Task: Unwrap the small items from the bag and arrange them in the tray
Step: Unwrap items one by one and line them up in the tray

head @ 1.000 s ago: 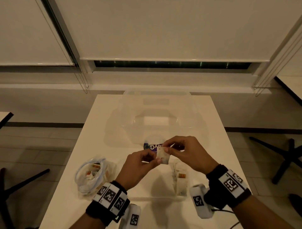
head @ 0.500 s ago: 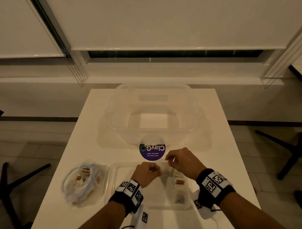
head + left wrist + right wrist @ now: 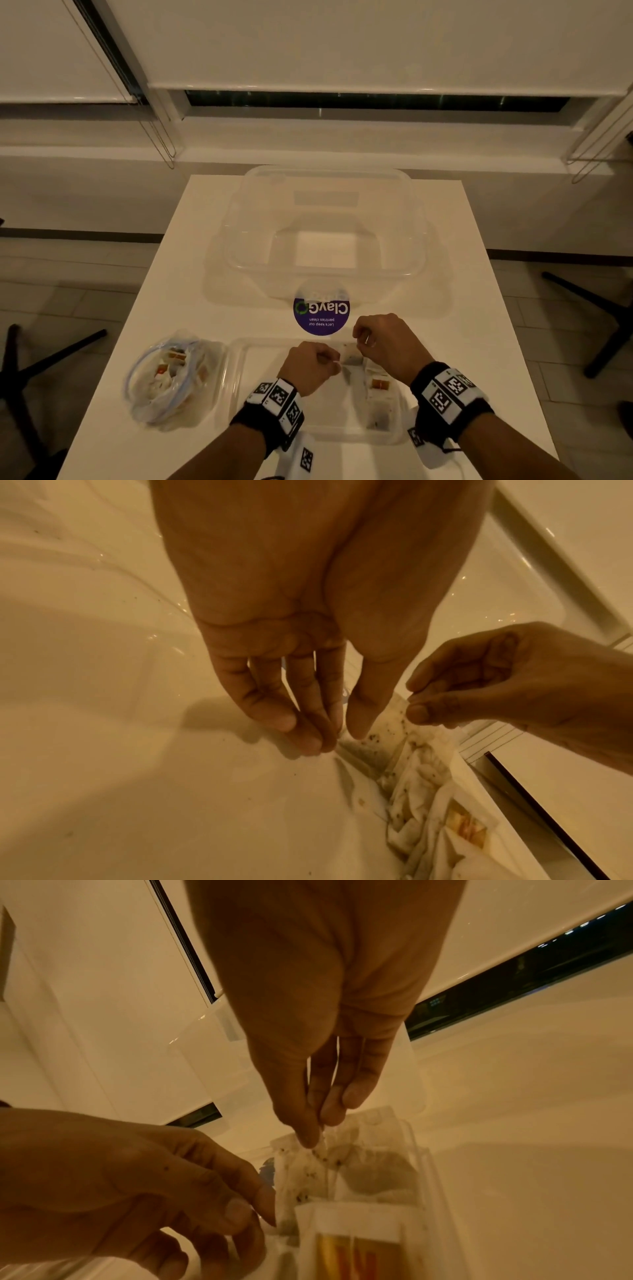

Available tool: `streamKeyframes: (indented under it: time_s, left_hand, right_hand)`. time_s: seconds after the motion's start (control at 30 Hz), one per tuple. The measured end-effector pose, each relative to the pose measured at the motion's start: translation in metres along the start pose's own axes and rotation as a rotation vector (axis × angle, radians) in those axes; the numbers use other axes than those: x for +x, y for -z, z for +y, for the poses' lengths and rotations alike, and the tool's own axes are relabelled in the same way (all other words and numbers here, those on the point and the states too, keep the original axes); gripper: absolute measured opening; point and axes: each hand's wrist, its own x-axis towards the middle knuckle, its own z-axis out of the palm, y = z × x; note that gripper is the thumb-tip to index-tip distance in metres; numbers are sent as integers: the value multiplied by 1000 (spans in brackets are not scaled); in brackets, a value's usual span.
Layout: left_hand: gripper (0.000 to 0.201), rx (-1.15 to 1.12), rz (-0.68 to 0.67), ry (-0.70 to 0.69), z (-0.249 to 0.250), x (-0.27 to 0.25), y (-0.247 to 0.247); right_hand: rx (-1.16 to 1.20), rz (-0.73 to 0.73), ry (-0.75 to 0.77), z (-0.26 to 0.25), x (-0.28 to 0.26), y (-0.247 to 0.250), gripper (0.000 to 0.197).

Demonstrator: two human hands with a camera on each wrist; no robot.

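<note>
A clear shallow tray [image 3: 255, 356] lies at the near middle of the white table. Both hands hold one paper tea bag [image 3: 351, 359] low over the tray's far right part. My left hand [image 3: 334, 361] pinches its left edge between thumb and fingertips [image 3: 329, 746]. My right hand [image 3: 361, 339] pinches its top edge [image 3: 318, 1131]. The tea bag [image 3: 363, 1164] is pale with dark specks. Below it, more tea bags [image 3: 379, 384] lie in a row along the tray's right side, one with a yellow and red tag [image 3: 356, 1253]. The clear bag [image 3: 164, 380] of wrapped items sits left of the tray.
A large clear plastic bin [image 3: 325, 274] stands behind the tray, with a round purple sticker [image 3: 321, 313] between them. The table edges [image 3: 479, 274] are close on both sides. Black chair legs [image 3: 582, 308] stand on the floor to the right and left.
Both hands have come down with the tea bag from above the table to just over the tray's far right part. The head view has tilted downward.
</note>
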Motion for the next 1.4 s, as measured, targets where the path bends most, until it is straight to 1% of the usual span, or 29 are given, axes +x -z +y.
streamKeyframes:
  time_s: [0.1,0.2,0.3,0.37,0.4,0.47,0.5,0.53,0.57,0.6,0.63,0.67,0.7,0.73,0.77,0.8,0.83,0.9,0.97,1.1,1.27,1.33,1.4]
  left_hand:
    - [22,11,-12,5,4,-9,9]
    - [19,84,21,-31,19,-26,21]
    - [17,135,83,-135,38,-58,43]
    - [14,107,152,-213,43,-87,66]
    - [12,59,192,-242,40,-101,81]
    - [12,-51,295,-229,19,-130,118]
    - [14,-114,351,-207,8,-137,131]
    - [16,-137,418,-169,-13,-147,151]
    - [17,-122,472,-128,-31,-148,161]
    - [18,-57,511,-71,-55,-150,175]
    - [19,35,516,-13,-77,-147,185]
    - [16,140,488,35,-96,-142,189]
    - [12,259,431,65,-111,-134,190]
    - [13,383,366,72,-119,-125,188]
    - [20,500,315,58,-125,-118,185]
    - [26,583,288,34,-126,-112,181]
    - [29,632,290,3,-127,-106,178]
    - [33,671,339,-41,-125,-99,177]
    - [36,696,351,-33,-126,-94,175]
    - [29,750,285,-13,-135,-86,172]
    - [34,811,217,-22,-145,-81,175]
    - [31,800,233,-49,-142,-84,178]
    - [25,769,297,-111,-137,-90,185]
  right_hand:
    - [8,1,3,0,-1,-1,12]
    - [8,-13,-18,-1,-1,1,15]
    - [27,-15,-23,-3,-1,3,27]
    - [34,-2,-22,-8,-5,5,33]
    - [23,9,-17,-12,-8,8,34]
    - [-4,66,28,-30,-15,10,33]
    - [-3,102,49,-33,-23,16,32]
    - [36,125,78,-50,-25,14,31]
    - [66,133,97,-61,-29,17,29]
    - [107,123,133,-81,-28,12,28]
    - [132,97,163,-102,-24,7,26]
    - [151,66,201,-121,-20,-2,23]
    - [149,37,236,-139,-15,-12,21]
    - [136,24,271,-155,-9,-23,19]
    - [119,11,296,-168,-5,-33,18]
    - [112,1,312,-179,-2,-43,17]
    - [112,-13,315,-188,0,-51,17]
    - [116,-23,304,-203,3,-62,16]
    - [125,-11,280,-211,3,-67,15]
    - [130,9,227,-217,2,-72,15]
    - [128,35,180,-222,3,-76,17]
    - [134,35,160,-226,5,-78,17]
    - [136,34,158,-230,8,-81,17]
